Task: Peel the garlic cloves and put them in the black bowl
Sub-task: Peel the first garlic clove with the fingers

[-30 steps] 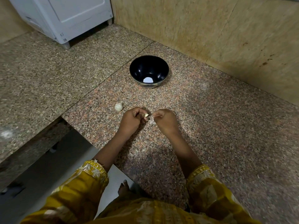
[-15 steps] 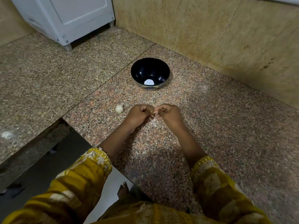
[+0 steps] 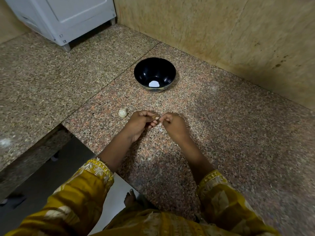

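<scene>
Granite counter (image 3: pixel 230 137), tan wall behind; white appliance (image 3: pixel 68 17) at the far left.
Bowl (image 3: pixel 144 72): black, upright, well beyond both hands; pale patch at its bottom, clove or glare I cannot tell.
Left hand (image 3: pixel 139 124): fingers curled, pinching a clove.
Right hand (image 3: pixel 175 126): fingers curled, nipping the clove's free end.
Garlic lump (image 3: pixel 122 113): unpeeled, just left of the left hand.
Step, as I judge it: peeling. Next: strip the skin, then reach forward to the bowl.
Clove (image 3: pixel 156 118): between both hands' fingertips, above skin flakes (image 3: pixel 159 128).
</scene>
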